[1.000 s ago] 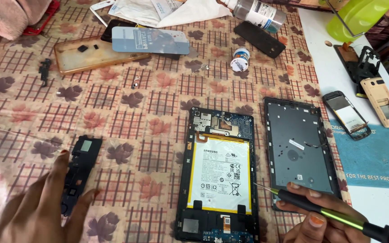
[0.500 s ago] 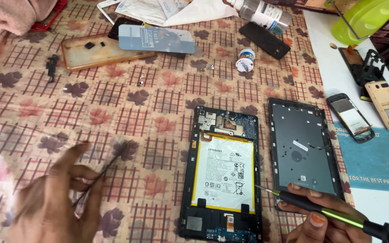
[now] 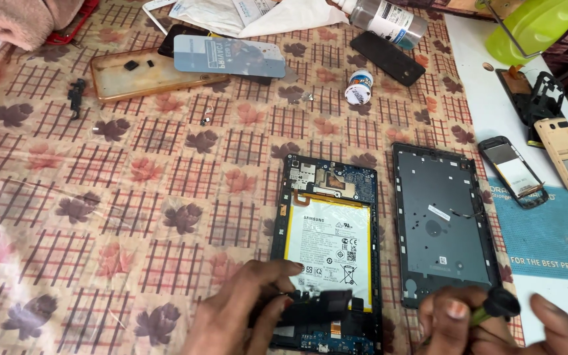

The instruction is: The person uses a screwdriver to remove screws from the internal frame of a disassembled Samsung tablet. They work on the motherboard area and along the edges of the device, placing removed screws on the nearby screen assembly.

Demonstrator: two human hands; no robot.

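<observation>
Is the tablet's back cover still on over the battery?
No. The dark back cover lies on the cloth right of the opened tablet, whose white battery is exposed.

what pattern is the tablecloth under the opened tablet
Beige tablecloth with red-brown check squares and brown leaf prints, clearest in the head view.

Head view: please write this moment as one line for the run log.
left hand: holds black part over opened tablet | right hand: grips screwdriver | back cover: beside tablet, on patterned cloth
</observation>
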